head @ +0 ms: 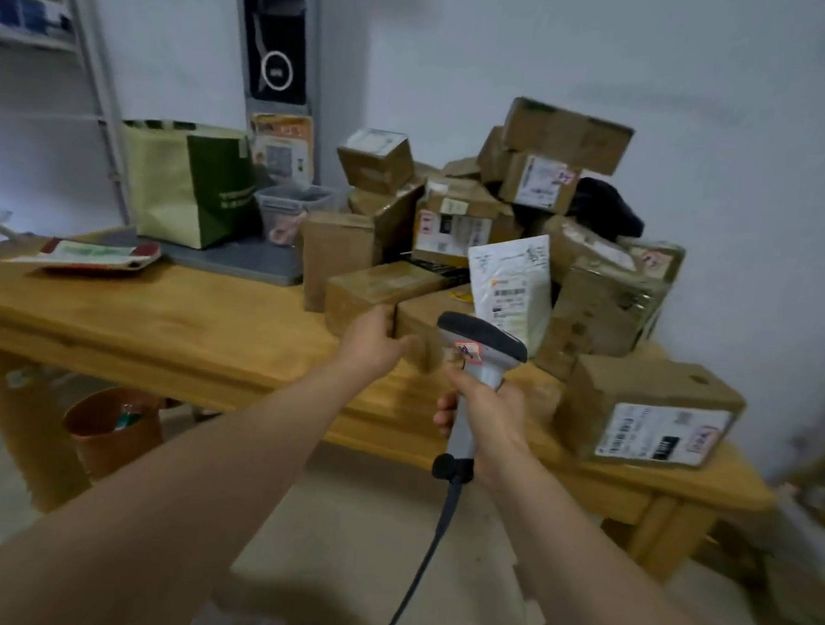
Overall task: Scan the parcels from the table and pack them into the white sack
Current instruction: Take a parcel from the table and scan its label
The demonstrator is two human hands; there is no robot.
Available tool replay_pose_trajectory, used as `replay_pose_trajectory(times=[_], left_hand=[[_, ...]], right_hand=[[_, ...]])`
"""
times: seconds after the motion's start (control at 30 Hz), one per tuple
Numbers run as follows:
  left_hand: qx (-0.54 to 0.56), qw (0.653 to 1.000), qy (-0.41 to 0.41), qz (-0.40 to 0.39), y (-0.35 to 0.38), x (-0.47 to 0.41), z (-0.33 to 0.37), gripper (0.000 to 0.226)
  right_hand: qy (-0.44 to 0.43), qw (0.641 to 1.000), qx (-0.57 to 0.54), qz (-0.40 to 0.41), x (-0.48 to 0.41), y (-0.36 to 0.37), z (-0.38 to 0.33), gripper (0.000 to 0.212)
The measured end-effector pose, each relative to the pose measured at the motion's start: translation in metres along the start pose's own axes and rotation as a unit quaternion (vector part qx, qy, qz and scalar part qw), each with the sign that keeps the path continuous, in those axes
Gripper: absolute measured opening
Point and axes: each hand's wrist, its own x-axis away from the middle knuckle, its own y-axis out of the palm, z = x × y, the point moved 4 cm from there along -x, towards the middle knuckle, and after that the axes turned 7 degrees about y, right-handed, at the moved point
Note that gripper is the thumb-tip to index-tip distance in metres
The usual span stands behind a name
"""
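A heap of brown cardboard parcels [528, 198] covers the right half of the wooden table [183, 317]. My left hand [375, 341] grips the near corner of a brown box [429, 318] at the front of the heap. A white padded mailer [513, 284] with a barcode label leans upright just behind that box. My right hand [486, 413] holds the grip of a grey corded barcode scanner [481, 345], whose head points toward the box. A larger labelled box [650, 414] sits at the table's right front. No white sack is in view.
A green and cream bag [191, 183], a clear plastic bin [291, 208] and a grey tray stand at the back left of the table. A red-edged flat packet [95, 254] lies at the left. A brown bucket [113, 429] stands under the table; shelving rises at far left.
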Motion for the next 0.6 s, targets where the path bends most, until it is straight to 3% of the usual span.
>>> replay_pose_trajectory(times=[0.17, 0.3, 0.43, 0.53, 0.6], left_hand=[[0.077, 0.996, 0.038, -0.022, 0.032, -0.059, 0.058, 0.046], [0.149, 0.989, -0.010, -0.019, 0.059, -0.104, 0.076, 0.042], [0.208, 0.971, -0.118, 0.004, 0.087, -0.127, 0.071, 0.018], [0.144, 0.983, -0.113, 0.017, 0.098, -0.136, 0.065, 0.019], [0.174, 0.977, -0.117, 0.030, 0.101, -0.138, 0.063, 0.009]], right_hand=[[0.016, 0.998, -0.047, 0.030, -0.030, -0.024, -0.013, 0.017], [0.035, 0.997, -0.065, 0.039, -0.053, -0.031, -0.012, 0.017], [0.047, 0.996, -0.068, 0.031, -0.071, -0.033, -0.008, 0.017], [0.051, 0.995, -0.080, 0.031, -0.079, -0.034, -0.005, 0.017], [0.052, 0.995, -0.078, 0.036, -0.080, -0.035, -0.003, 0.016]])
